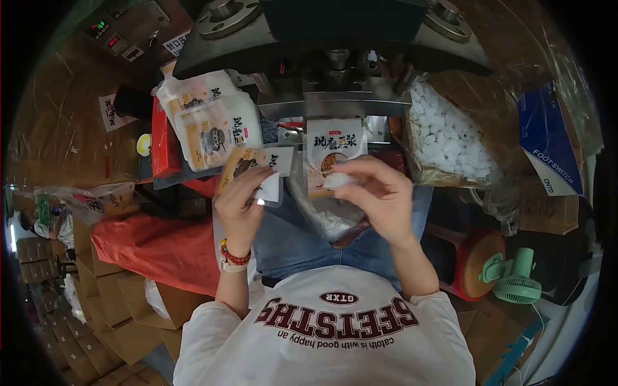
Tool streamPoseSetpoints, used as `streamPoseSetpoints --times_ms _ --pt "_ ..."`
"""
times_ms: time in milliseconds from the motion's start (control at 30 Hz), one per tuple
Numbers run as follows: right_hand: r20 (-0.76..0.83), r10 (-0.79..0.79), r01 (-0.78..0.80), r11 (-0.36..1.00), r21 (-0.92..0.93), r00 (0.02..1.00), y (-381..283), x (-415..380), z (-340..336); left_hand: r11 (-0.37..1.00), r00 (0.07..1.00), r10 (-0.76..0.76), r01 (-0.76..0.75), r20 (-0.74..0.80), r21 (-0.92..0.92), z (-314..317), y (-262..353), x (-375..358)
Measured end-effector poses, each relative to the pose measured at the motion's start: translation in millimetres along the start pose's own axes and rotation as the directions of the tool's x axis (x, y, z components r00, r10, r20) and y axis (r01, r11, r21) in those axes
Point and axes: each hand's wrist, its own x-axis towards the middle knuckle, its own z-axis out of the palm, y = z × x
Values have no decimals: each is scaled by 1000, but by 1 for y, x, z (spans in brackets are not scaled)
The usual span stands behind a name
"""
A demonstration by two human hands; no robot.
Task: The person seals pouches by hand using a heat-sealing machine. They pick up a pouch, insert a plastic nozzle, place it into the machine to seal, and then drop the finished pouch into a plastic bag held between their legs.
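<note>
My left hand (pixel 243 199) is closed on a printed pouch (pixel 279 162) with a tan and white face, left of centre. In front of me, my right hand (pixel 380 193) pinches a small white piece (pixel 338 181) between thumb and fingertips. That piece is over the lower part of another printed pouch (pixel 335 138), which lies under the front of the metal press (pixel 277 108). Clear plastic hangs below this pouch, over my lap. A stack of similar pouches (pixel 238 125) lies to the left of the press.
An open box of small white pieces (pixel 444 132) is right of the press. Farther right are a blue box (pixel 547 145) and a green fan (pixel 517 283). A red box (pixel 165 145) stands left. Cardboard boxes (pixel 122 309) fill the lower left.
</note>
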Motion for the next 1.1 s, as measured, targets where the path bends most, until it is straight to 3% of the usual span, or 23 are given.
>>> streamPoseSetpoints --times_ms 33,67,100,133,167,300,333,367,400,433,500,533,600,667,700,800,867,900,967,1000,1033,1067,1100 --pt "77 -11 28 975 -222 997 0 4 1 1000 1000 2 -2 0 -4 1 10 2" --pt "74 -12 28 974 -224 997 -1 2 1 997 998 66 -67 19 29 1 20 3" --pt "176 -114 180 887 -425 978 -2 1 -1 989 991 129 -132 38 62 -1 29 4" --pt "299 -188 335 739 -585 935 -4 1 -3 962 977 193 -207 90 180 -7 36 7" --pt "431 -226 481 539 -691 874 -6 2 -5 961 977 195 -207 84 182 -9 40 7" --pt "514 -237 564 415 -714 824 -24 0 -11 977 957 212 -212 198 -20 2 44 6" --pt "407 -258 481 474 -737 876 -23 4 -14 976 962 25 35 272 -215 15 41 3" --pt "294 -270 397 535 -745 917 -23 7 -16 881 915 -142 290 377 -373 28 36 0" --pt "232 -300 366 547 -753 925 -23 9 -22 729 711 -429 637 557 -251 41 30 1" --pt "169 -328 335 559 -759 929 -26 10 -32 729 712 -429 636 556 -251 54 26 3" --pt "-5 -322 181 545 -819 947 -35 9 -51 267 613 -465 785 638 -559 74 21 12" --pt "-97 -302 83 531 -843 948 -39 8 -61 159 609 -458 773 648 -614 80 18 19" --pt "-169 -315 7 488 -873 934 -30 15 -83 101 609 -451 761 653 -640 85 15 38" --pt "-232 -299 -201 130 -971 926 -10 24 -102 43 609 -451 745 653 -665 91 9 50" --pt "-244 -257 -248 20 -969 935 16 23 -117 30 613 -438 741 658 -671 94 4 53" --pt "-291 -116 -290 31 -957 950 36 24 -116 8 625 -417 729 660 -685 101 -7 58" --pt "-235 -133 -231 43 -972 963 37 24 -119 154 647 -393 747 653 -647 101 -12 54" --pt "-174 -162 -169 44 -985 971 36 25 -121 154 647 -393 747 653 -647 96 -14 53" --pt "-126 -171 -118 53 -992 977 28 29 -124 736 831 -451 553 326 -391 71 -22 50" --pt "-76 -175 -66 67 -996 982 25 27 -124 941 945 -321 312 58 135 54 -17 49" --pt "-77 -173 -66 68 -995 982 26 25 -125 738 996 -36 81 -81 670 36 -14 46" --pt "-101 -259 -72 121 -990 961 26 24 -127 656 988 -153 112 -14 747 27 -23 35" --pt "-127 -340 -70 175 -982 932 27 24 -127 650 987 -157 119 -21 750 19 -40 22"
